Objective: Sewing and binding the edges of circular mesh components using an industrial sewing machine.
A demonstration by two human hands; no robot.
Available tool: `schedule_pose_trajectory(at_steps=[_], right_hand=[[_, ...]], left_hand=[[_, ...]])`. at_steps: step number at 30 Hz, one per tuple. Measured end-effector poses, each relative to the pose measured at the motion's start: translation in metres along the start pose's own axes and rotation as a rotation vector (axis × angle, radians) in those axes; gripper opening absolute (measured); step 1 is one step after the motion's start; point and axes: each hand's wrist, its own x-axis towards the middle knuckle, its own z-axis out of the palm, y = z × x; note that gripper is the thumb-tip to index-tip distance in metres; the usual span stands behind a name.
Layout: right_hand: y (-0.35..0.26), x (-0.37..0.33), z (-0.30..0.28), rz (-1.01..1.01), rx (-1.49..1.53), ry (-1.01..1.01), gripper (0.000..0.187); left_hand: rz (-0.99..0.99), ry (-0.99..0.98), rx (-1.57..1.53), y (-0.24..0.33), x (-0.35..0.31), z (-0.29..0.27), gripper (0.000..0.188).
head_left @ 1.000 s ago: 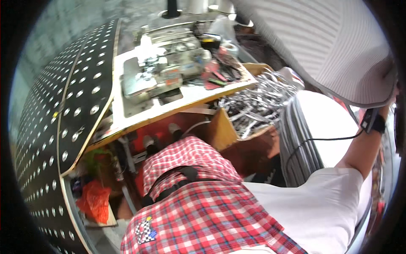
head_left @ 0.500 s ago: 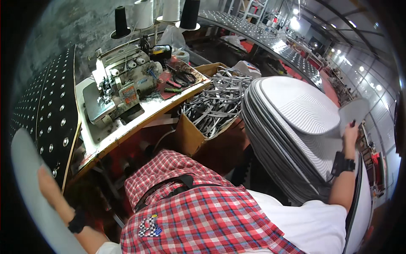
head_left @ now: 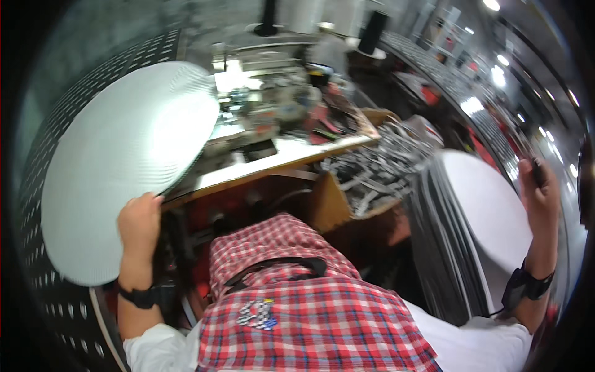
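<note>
My left hand (head_left: 140, 224) is closed on the dark-bound lower edge of a large oval white panel (head_left: 124, 161) with fine ribs. The panel stands tilted at the left, its right side in front of the sewing machine's (head_left: 260, 105) bright lamp area. At the far right, my right hand (head_left: 540, 193) is raised with its fingers curled round a small dark object (head_left: 538, 172), too blurred to name. Beside that hand leans a thick stack of similar white panels with grey edges (head_left: 449, 235). My right hand appears apart from the stack.
The machine's table (head_left: 291, 152) has a pale top with pink and dark items at its right end. A cardboard box (head_left: 328, 208) holds a tangle of grey strips (head_left: 378, 164). Thread cones (head_left: 374, 31) stand behind. A perforated dark board (head_left: 80, 316) is at the left.
My left hand has swung the white panel up and right, from the far left towards the machine. My right hand has risen, apart from the pale sheet it was touching. The view has turned left.
</note>
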Motion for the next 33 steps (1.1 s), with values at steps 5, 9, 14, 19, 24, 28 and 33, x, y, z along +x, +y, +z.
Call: schedule_pose_trajectory(at_steps=[5,9,14,19,24,28,33], right_hand=[[-0.088,0.05,0.169,-0.09,0.329,-0.881,0.023],[-0.165,0.021,0.316,-0.035,0.766,-1.293,0.042],[-0.251,-0.014,0.402,0.338,1.486,-1.148,0.021],[-0.279,-0.035,0.397,0.469,1.626,-1.12,0.011],[-0.25,-0.04,0.409,0.916,1.875,-1.462,0.016],[-0.235,-0.03,0.411,1.142,1.881,-1.329,0.025],[-0.221,-0.005,0.456,0.979,1.874,-1.233,0.022]], left_hand=[[-0.065,0.018,0.011,-0.007,-0.033,-0.011,0.015],[-0.184,0.008,0.058,-0.003,-0.062,-0.025,0.015],[-0.319,-0.013,0.111,0.0,-0.073,-0.044,0.014],[-0.321,-0.015,0.127,0.001,-0.1,-0.063,0.015],[-0.264,-0.163,-0.268,0.031,-0.107,-0.079,0.024],[-0.711,-0.025,-0.295,0.005,-0.156,-0.088,0.033],[-1.601,-0.254,-0.203,-0.063,-0.214,-0.132,0.047]])
